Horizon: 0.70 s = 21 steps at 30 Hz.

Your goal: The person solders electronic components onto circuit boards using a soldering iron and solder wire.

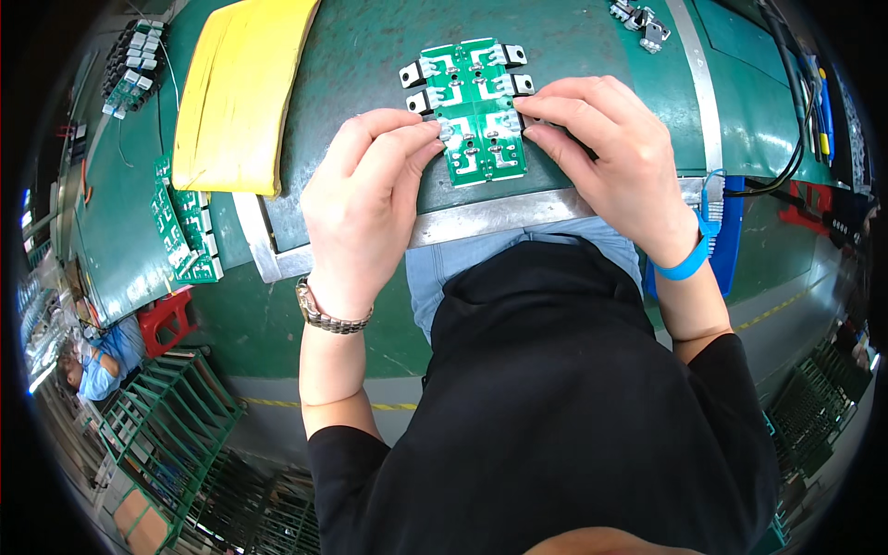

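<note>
A green circuit board (476, 116) lies on the green work table, its solder traces facing up. Black components with holed metal tabs stick out from its upper left and upper right edges, one black component (421, 102) just above my left fingertips. My left hand (365, 190) has thumb and index finger closed at the left edge of the board. Opposite it, my right hand (615, 153) closes thumb and fingers at the right edge, just below another tabbed component (523, 84). Whatever small part sits between the fingertips is mostly hidden.
A yellow pad (236, 92) lies left of the board. Further left are stacked green boards (188, 231) and a pile of black-and-white parts (139, 55). Loose metal-tabbed parts (641, 23) lie at the back right. A metal strip (490, 217) edges the table, and a blue wrist strap's cord hangs right.
</note>
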### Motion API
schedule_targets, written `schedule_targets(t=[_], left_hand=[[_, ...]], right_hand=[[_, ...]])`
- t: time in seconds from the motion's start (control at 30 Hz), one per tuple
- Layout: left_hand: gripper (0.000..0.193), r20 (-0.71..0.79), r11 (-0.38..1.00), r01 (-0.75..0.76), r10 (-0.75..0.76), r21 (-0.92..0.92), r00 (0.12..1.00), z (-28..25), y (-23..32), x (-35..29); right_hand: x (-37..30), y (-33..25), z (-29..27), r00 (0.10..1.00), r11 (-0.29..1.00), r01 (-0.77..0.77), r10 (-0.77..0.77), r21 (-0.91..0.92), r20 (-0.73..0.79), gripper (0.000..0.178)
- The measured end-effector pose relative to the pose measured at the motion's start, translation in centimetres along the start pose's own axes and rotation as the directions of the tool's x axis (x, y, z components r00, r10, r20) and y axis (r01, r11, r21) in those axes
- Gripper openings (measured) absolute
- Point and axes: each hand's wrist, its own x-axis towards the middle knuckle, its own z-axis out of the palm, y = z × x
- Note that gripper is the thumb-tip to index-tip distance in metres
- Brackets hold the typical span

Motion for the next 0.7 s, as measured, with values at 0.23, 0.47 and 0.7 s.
schedule_targets(t=[0.23,0.47,0.7], left_hand=[[0.016,0.031,0.999,-0.029,0.028,0.027,0.999,0.1,0.0,0.2],[0.022,0.117,0.997,0.061,-0.066,0.04,0.991,-1.7,0.7,0.0],[0.031,0.05,0.991,-0.012,0.018,-0.133,0.999,-1.4,2.8,1.1]], right_hand=[[0.0,-0.1,-0.5,1.0,1.0,-0.024,0.024,0.008,-0.013,0.024],[-0.3,3.3,-5.3,0.92,0.931,-0.352,0.326,-0.092,-0.217,0.026],[-0.3,6.8,-5.3,0.966,0.877,-0.247,0.19,-0.412,-0.174,0.027]])
